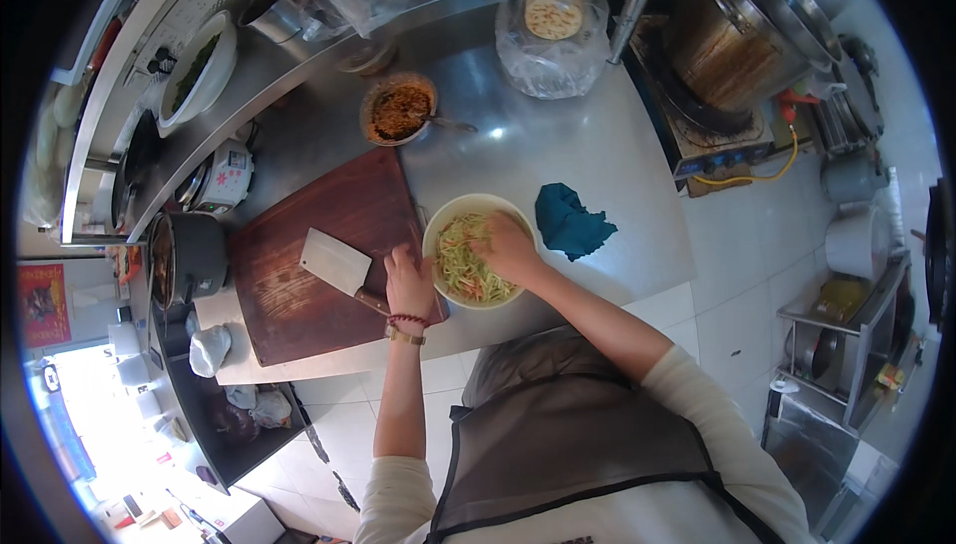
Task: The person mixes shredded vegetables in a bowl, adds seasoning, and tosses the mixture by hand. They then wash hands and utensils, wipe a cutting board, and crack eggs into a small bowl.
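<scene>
A cream-coloured bowl (482, 303) holds shredded green vegetable with orange-red shreds (470, 260). My right hand (508, 246) reaches into the bowl, its fingertips down among the shreds; whether they close on any is hidden. My left hand (408, 282) is at the bowl's left side, over the edge of a dark red-brown wooden cutting board (299, 327), its thumb near the rim. Whether it touches the bowl I cannot tell. On the board lies a cleaver (336, 261), its wooden handle reaching towards my left wrist. A crumpled teal cloth (571, 221) lies right of the bowl.
Beyond the board stands a bowl of red-brown chilli sauce (401, 107) with a spoon. Flatbread (553, 16) in a plastic bag lies farther back. A metal shelf (448, 10) spans the counter's back. A large stockpot (732, 43) stands on a burner at right, a dark pot (196, 256) at left.
</scene>
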A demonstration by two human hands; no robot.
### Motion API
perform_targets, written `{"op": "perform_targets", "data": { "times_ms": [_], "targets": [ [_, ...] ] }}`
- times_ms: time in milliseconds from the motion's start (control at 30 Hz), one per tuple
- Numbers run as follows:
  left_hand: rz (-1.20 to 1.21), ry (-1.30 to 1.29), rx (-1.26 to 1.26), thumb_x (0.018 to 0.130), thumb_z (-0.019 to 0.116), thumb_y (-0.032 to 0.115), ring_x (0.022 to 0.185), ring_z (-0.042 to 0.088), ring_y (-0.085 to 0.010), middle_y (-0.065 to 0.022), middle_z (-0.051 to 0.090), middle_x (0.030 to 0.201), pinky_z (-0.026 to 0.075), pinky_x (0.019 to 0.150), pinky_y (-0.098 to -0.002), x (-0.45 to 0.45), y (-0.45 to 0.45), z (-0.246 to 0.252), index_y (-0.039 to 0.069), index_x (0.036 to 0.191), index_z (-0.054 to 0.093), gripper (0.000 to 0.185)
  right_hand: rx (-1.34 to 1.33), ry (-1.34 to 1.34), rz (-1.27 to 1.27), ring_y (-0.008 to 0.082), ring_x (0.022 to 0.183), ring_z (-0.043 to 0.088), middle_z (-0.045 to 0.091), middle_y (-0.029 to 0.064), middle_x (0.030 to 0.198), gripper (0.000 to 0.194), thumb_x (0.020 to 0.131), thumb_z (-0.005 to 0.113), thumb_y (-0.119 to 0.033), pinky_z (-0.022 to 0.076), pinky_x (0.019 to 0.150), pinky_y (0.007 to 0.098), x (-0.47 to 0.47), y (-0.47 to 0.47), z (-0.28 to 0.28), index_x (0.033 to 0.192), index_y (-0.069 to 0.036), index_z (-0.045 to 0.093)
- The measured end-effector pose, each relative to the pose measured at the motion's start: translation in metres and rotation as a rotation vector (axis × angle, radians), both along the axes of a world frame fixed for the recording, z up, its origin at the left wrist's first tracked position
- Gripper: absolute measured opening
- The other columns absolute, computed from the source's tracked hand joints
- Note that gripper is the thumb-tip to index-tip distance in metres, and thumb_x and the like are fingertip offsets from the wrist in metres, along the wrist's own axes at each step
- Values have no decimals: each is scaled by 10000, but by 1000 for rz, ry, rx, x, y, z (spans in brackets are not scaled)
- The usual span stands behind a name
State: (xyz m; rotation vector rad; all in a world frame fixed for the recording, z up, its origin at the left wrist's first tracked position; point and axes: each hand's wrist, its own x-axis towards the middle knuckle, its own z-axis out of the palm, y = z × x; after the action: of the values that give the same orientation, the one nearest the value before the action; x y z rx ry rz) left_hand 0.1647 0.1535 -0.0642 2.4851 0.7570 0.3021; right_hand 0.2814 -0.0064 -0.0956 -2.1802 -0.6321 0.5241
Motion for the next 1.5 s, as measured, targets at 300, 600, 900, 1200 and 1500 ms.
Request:
{"op": "perform_targets", "data": {
  "times_ms": [300,600,900,1200,1500],
  "targets": [
    [139,77,-1335,965,397,154,754,690,-278,-153,638,1043,611,604,-360,-17,-3,-22,32,1271,412,330,-238,37,491,394,971,566,594,249,1021,270,893,501,-205,436,837,483,65,0,38,991,42,551],
    [362,-239,-1657,961,370,69,1024,619,-294,-156,566,1177,562,824,-425,-29,-95,-15,57,1293,386,332,-191,-396,169,494,1323,220,243,216,1472,630,866,569,-335,175,1063,619,-43,1,7,1352,15,373],
    [272,-219,-1689,893,454,-45,1003,626,-282,-131,548,1222,555,827,-398,-34,-64,-2,117,1354,360,498,-297,-55,350,491,1279,310,282,356,1376,820,787,689,-277,294,1048,514,-14,-20,66,1394,63,256],
    [442,-554,-1746,821,465,-130,1117,553,-293,-107,489,1285,534,852,-437,-32,-122,-28,164,1397,278,673,-552,-99,63,502,1051,480,300,379,1253,1038,697,727,-179,421,914,488,-30,-2,21,1458,-14,41],
    [445,-481,-1769,848,456,-118,1074,573,-280,-122,458,1305,568,788,-395,-37,-116,-23,249,1435,184,744,-325,-236,380,448,920,596,406,314,1200,703,713,606,45,524,778,454,11,-4,74,1347,-60,322]
  ]
}}
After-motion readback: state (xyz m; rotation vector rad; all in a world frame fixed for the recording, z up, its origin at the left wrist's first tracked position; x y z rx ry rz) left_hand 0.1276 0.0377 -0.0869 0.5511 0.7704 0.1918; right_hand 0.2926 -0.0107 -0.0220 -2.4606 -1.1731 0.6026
